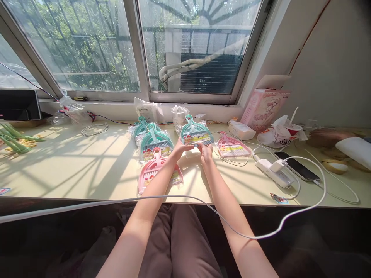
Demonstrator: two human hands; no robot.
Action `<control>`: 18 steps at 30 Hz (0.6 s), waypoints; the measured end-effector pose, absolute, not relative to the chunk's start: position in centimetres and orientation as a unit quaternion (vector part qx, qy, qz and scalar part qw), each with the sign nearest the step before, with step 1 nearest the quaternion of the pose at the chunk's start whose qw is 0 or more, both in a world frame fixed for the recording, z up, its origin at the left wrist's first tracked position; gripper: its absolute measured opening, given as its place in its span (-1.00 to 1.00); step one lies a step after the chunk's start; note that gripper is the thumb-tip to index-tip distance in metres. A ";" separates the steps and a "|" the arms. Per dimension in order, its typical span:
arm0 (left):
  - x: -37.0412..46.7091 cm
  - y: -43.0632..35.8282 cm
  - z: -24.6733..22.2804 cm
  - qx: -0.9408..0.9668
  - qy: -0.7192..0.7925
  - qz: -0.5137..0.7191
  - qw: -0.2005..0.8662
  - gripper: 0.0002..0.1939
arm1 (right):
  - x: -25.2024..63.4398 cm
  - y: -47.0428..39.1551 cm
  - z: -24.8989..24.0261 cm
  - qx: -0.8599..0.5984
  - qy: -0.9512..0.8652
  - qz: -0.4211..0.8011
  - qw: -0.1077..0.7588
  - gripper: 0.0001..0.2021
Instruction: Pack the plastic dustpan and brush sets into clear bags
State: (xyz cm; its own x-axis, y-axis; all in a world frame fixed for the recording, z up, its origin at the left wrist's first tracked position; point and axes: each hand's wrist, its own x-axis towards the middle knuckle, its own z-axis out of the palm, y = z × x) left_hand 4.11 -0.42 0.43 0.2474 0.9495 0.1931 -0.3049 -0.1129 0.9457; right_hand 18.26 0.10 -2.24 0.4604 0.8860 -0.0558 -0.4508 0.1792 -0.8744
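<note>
Both hands grip a packaged green dustpan and brush set (pixel 196 133) by its lower edge, tilted up above the table. My left hand (pixel 180 150) is closed on its lower left corner, and my right hand (pixel 205 150) on the lower right. Left of it lie more wrapped green sets (pixel 155 138), overlapping one another. In front of them a pink dustpan set (pixel 150 166) is partly hidden by my left forearm. Another pink set (pixel 230 146) rests on the table to the right of my right hand.
A white cable crosses low in front of my forearms to a power strip (pixel 274 173); a phone (pixel 298 166) lies beside it. At the back stand a plastic cup (pixel 179 116), a tissue pack (pixel 242 130) and a pink box (pixel 265 108). Green stalks (pixel 14 141) lie at left.
</note>
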 end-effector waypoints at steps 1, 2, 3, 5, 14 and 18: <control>4.0 -0.5 0.5 0.530 0.306 0.522 0.594 -0.07 | 18.3 0.3 -2.4 -0.450 -0.244 0.455 0.729 -0.52; 4.0 -0.6 0.6 0.533 0.303 0.513 0.601 -0.09 | 18.4 0.4 -2.6 -0.455 -0.248 0.451 0.727 -0.54; 4.0 -0.6 0.7 0.533 0.298 0.507 0.609 -0.12 | 18.4 0.5 -2.8 -0.459 -0.256 0.448 0.723 -0.56; 4.0 -0.5 0.8 0.511 0.296 0.507 0.627 -0.22 | 18.5 0.6 -3.0 -0.463 -0.271 0.445 0.717 -0.57; 4.8 0.3 0.2 0.436 0.359 0.510 0.649 -0.53 | 18.2 0.2 -3.1 -0.456 -0.264 0.435 0.730 -0.62; 5.0 0.1 0.0 0.455 0.361 0.524 0.623 -0.48 | 17.8 -0.1 -2.9 -0.482 -0.207 0.439 0.729 -0.64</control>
State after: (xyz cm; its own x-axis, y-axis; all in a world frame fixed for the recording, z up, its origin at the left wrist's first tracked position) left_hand 5.02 0.08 0.01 0.1903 0.9814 0.0268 -0.3241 0.0371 0.9453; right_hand 17.79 -0.06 -2.92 0.5284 0.8402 -0.1218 -0.4418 0.1496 -0.8846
